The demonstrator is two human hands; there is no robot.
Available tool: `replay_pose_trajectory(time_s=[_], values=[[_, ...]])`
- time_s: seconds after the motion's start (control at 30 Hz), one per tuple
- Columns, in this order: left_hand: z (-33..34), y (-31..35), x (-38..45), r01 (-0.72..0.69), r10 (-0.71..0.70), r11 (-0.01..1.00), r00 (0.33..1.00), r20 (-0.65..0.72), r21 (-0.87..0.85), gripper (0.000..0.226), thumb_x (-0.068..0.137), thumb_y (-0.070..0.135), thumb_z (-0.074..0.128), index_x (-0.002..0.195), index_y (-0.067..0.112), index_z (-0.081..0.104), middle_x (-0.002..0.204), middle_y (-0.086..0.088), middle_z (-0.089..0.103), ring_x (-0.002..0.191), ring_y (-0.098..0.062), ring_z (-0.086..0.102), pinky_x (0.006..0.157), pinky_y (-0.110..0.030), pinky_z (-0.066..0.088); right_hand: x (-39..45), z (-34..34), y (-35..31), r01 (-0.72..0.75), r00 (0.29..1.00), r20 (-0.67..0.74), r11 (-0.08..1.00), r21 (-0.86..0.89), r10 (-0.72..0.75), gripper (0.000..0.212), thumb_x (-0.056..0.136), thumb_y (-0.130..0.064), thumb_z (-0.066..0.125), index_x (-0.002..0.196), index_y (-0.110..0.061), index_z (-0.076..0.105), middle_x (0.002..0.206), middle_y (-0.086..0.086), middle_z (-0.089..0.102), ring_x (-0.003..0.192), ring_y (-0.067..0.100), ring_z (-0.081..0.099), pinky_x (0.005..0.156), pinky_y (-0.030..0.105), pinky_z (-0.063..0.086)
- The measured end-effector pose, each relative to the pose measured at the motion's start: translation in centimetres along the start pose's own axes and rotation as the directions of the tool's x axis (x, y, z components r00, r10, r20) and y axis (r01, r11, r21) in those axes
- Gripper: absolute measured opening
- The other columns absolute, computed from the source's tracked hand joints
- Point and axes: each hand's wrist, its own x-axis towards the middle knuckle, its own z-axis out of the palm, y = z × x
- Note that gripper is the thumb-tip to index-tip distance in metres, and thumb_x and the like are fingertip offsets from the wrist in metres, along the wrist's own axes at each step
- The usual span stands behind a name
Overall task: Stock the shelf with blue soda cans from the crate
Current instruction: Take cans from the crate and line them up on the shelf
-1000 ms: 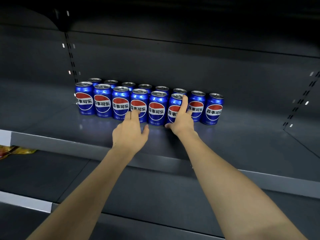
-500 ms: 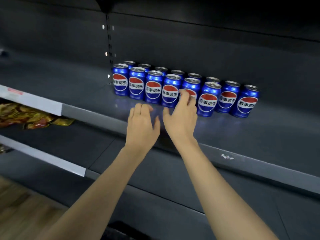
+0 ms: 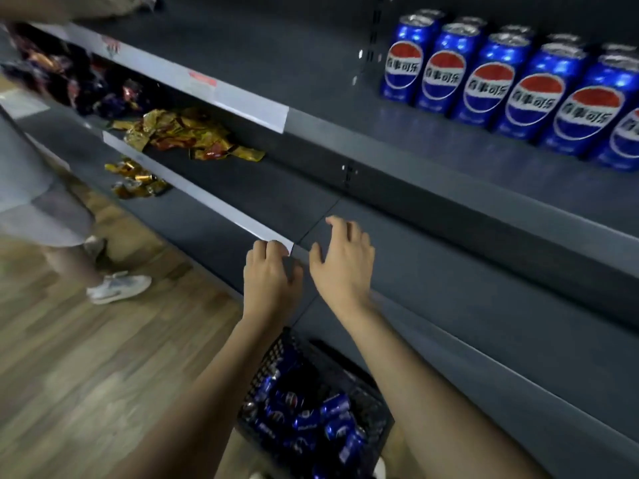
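Crate [image 3: 366, 402]: black, on floor, directly below both forearms; loose blue cans [image 3: 332, 409] inside, lying at mixed angles, no common long axis. Left hand [image 3: 269, 281], right hand [image 3: 342, 267]: side by side above crate, fingers loosely curled, holding nothing; about equally near. Shelf [image 3: 432, 146]: farther, up and right, carrying upright can rows [image 3: 498, 81].

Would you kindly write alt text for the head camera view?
Both empty hands, left hand and right hand, hover open above a black crate of blue soda cans. More cans stand upright on the dark shelf above.
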Motion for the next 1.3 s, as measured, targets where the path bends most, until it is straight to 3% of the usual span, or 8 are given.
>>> replay_pose_trajectory(time_s=[0.17,0.43,0.6,0.77,0.97,1.13,1.3], values=[[1.0,-6.3,-2.2,0.068,-0.114,0.979,0.964,0.238,0.193,0.031,0.085,0.018,0.061,0.107,-0.002,0.055,0.111,-0.020,0.053,0.100,-0.038,0.050,0.080,-0.043,0.042,-3.3,5.1,1.4,-0.110,0.975,0.192,0.994,-0.021,0.112,0.042,0.088,-0.019,0.059,0.128,-0.009,0.052,0.125,0.014,0.054,0.110,0.034,0.051,0.085,0.040,0.040],[5.2,-12.5,-5.7,0.022,-0.175,0.950,0.861,0.477,0.310,0.036,0.092,0.027,0.049,0.124,0.009,0.048,0.124,-0.011,0.046,0.114,-0.029,0.043,0.090,-0.036,0.038,-8.0,10.8,6.8,-0.191,0.821,0.510,0.966,-0.175,0.255,0.042,0.095,-0.023,0.050,0.134,-0.014,0.040,0.137,0.009,0.044,0.123,0.026,0.042,0.097,0.034,0.035],[10.9,-15.3,-10.8,0.046,-0.236,0.940,0.802,0.549,0.337,0.037,0.093,0.026,0.049,0.126,0.009,0.048,0.125,-0.010,0.045,0.117,-0.029,0.043,0.095,-0.037,0.038,-12.2,15.6,13.2,-0.185,0.735,0.601,0.946,-0.268,0.314,0.042,0.094,-0.022,0.052,0.134,-0.013,0.041,0.135,0.011,0.047,0.120,0.029,0.045,0.094,0.034,0.038],[18.6,-18.8,-17.7,0.089,-0.345,0.913,0.691,0.635,0.399,0.044,0.093,0.027,0.049,0.132,0.009,0.041,0.128,-0.011,0.043,0.119,-0.030,0.041,0.094,-0.039,0.039,-17.9,21.9,20.7,-0.171,0.669,0.663,0.938,-0.303,0.336,0.043,0.093,-0.024,0.054,0.133,-0.015,0.043,0.135,0.008,0.044,0.120,0.029,0.046,0.093,0.036,0.040],[28.0,-24.4,-24.2,0.149,-0.410,0.898,0.625,0.664,0.414,0.046,0.093,0.024,0.049,0.136,0.010,0.039,0.131,-0.012,0.044,0.120,-0.031,0.041,0.094,-0.040,0.038,-24.0,32.6,28.9,-0.150,0.556,0.765,0.944,-0.293,0.325,0.060,0.092,-0.026,0.060,0.144,-0.014,0.034,0.146,0.004,0.035,0.127,0.028,0.042,0.099,0.038,0.043],[35.5,-29.1,-28.0,0.023,-0.351,0.904,0.609,0.711,0.427,0.061,0.090,0.027,0.054,0.145,0.016,0.027,0.141,-0.008,0.038,0.128,-0.028,0.035,0.101,-0.038,0.034,-27.8,40.0,34.4,-0.112,0.500,0.814,0.954,-0.277,0.295,0.071,0.088,-0.024,0.066,0.147,-0.012,0.027,0.151,0.005,0.026,0.133,0.026,0.037,0.103,0.040,0.041],[41.3,-32.1,-31.4,-0.107,-0.380,0.839,0.585,0.716,0.533,0.056,0.093,0.023,0.048,0.145,0.018,0.025,0.142,-0.006,0.037,0.129,-0.026,0.034,0.104,-0.036,0.030,-30.0,45.9,38.1,-0.010,0.473,0.846,0.962,-0.274,0.246,0.072,0.089,-0.020,0.064,0.149,-0.013,0.024,0.156,0.004,0.018,0.139,0.026,0.029,0.109,0.035,0.034]])
